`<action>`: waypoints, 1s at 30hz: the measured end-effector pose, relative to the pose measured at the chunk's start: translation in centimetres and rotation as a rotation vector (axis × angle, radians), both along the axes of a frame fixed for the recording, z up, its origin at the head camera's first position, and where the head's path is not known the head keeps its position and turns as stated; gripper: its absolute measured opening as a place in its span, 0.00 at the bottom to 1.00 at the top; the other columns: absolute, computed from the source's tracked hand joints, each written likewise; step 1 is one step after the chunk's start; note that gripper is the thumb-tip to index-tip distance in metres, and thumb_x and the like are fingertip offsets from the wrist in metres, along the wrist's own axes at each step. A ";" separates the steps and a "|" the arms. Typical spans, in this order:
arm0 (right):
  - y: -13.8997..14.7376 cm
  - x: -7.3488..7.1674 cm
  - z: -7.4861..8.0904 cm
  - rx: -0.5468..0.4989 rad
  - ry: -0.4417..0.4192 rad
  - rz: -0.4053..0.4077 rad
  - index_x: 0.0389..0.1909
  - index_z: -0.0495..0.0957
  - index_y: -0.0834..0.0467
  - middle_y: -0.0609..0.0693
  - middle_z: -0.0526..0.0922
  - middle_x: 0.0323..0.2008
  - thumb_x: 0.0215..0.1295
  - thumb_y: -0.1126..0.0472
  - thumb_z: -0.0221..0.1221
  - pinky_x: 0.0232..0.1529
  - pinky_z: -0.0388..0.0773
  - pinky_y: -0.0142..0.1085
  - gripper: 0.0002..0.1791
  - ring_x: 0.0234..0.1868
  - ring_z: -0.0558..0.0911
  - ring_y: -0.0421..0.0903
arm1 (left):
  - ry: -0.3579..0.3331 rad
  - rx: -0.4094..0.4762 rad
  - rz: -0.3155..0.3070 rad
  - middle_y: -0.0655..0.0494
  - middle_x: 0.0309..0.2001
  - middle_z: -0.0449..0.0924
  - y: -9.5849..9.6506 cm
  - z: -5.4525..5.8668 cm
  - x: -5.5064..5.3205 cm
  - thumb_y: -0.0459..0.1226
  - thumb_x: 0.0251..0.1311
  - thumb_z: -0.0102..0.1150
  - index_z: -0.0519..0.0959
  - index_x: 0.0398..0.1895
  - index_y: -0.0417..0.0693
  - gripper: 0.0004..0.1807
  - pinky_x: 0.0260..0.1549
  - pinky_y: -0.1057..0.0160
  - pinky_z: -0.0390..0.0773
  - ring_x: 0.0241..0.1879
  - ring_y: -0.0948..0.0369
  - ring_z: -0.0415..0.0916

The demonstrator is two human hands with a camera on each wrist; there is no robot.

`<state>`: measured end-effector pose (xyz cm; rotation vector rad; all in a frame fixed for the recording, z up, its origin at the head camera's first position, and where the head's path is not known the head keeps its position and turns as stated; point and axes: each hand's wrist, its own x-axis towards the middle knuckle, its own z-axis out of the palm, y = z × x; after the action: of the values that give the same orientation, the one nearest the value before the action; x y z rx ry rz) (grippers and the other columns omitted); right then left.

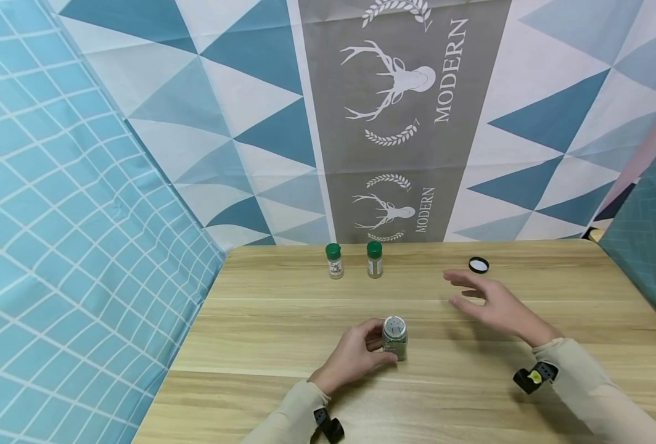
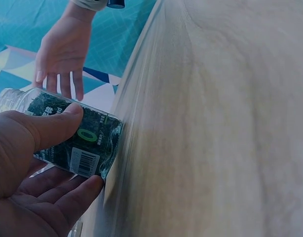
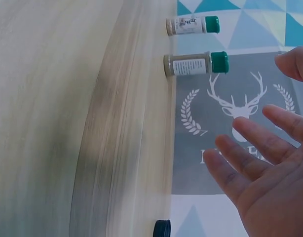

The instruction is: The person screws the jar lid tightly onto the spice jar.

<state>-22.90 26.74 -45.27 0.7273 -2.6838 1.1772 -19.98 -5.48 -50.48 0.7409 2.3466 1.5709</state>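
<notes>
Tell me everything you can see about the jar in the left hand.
The jar is clear and looks like glass, with dark green contents inside. Its side shows pale lettering, a green oval and a white barcode patch. The pale grey top has dark hole-like marks and no lid over it. Held upright by the left hand, it appears to rest on the wooden table.

Wears long, plain beige sleeves (image 1: 600, 391), visibly creased around the right cuff (image 1: 552, 353). Carries, just beside that cuff, a small black wrist camera (image 1: 524, 381), blocky at one end, rounded at the other, with a yellow patch (image 1: 536, 377) between. Bears, well left of the same cuff, a similar black left camera (image 1: 335, 430), rounded at its tip, beside the beige left cuff (image 1: 307, 398).
</notes>
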 end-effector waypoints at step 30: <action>1.9 -1.2 -0.3 -0.034 0.020 -0.096 0.72 0.69 0.59 0.63 0.76 0.66 0.75 0.59 0.61 0.59 0.71 0.16 0.28 0.64 0.75 0.58 | -0.037 0.013 0.000 0.48 0.61 0.82 0.0 -0.1 0.0 0.35 0.56 0.76 0.76 0.64 0.45 0.31 0.56 0.72 0.80 0.60 0.60 0.81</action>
<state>-24.14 28.64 -45.59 0.5952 -2.6437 1.1824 -20.00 -5.52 -50.57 0.7082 2.3130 1.5875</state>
